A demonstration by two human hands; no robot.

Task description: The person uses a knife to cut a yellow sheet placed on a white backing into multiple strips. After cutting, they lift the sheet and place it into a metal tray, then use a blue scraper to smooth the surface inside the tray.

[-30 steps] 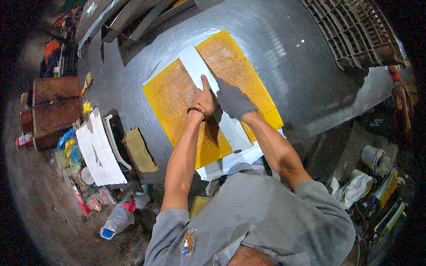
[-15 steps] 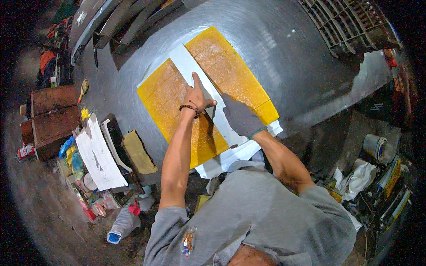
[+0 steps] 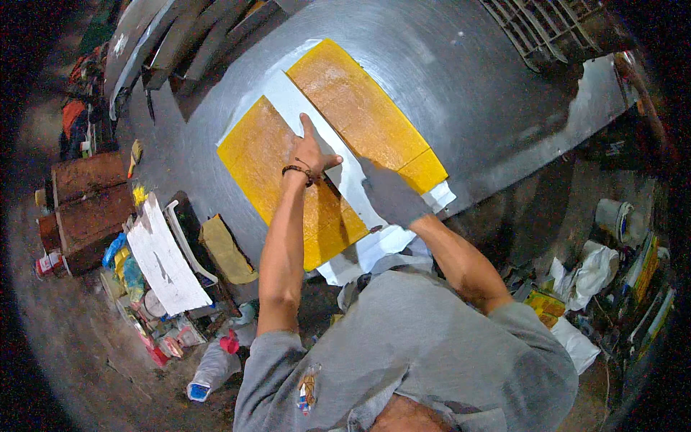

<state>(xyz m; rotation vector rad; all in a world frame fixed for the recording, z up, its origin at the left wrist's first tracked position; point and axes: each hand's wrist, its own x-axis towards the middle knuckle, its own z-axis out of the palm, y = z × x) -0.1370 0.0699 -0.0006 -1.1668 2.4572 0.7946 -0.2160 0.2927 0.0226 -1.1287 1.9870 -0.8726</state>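
Two textured yellow sheets (image 3: pixel 367 108) (image 3: pixel 255 165) lie over white sheeting, with a long white strip (image 3: pixel 290 93) between them. My left hand (image 3: pixel 309 153), bare with a beaded bracelet, rests where the left sheet meets the strip, index finger pointing away from me, thumb spread sideways. My right hand (image 3: pixel 392 194), in a dark grey glove, is closed at the inner edge of the right sheet, over the strip's near part. It is blurred, and whatever its fingers hold, if anything, cannot be made out.
The dark metal table (image 3: pixel 475 122) carries angled metal pieces (image 3: pixel 180 43) at the back left and a grille (image 3: pixel 540 29) at the back right. A brush (image 3: pixel 134 157), tan scrap (image 3: pixel 227 252) and torn white sheet (image 3: pixel 165 255) are at left. A bucket (image 3: pixel 615 219) stands low at right.
My right hand has slid toward me along the inner edge of the right sheet. My left thumb has spread out across the strip. The whole view has shifted slightly.
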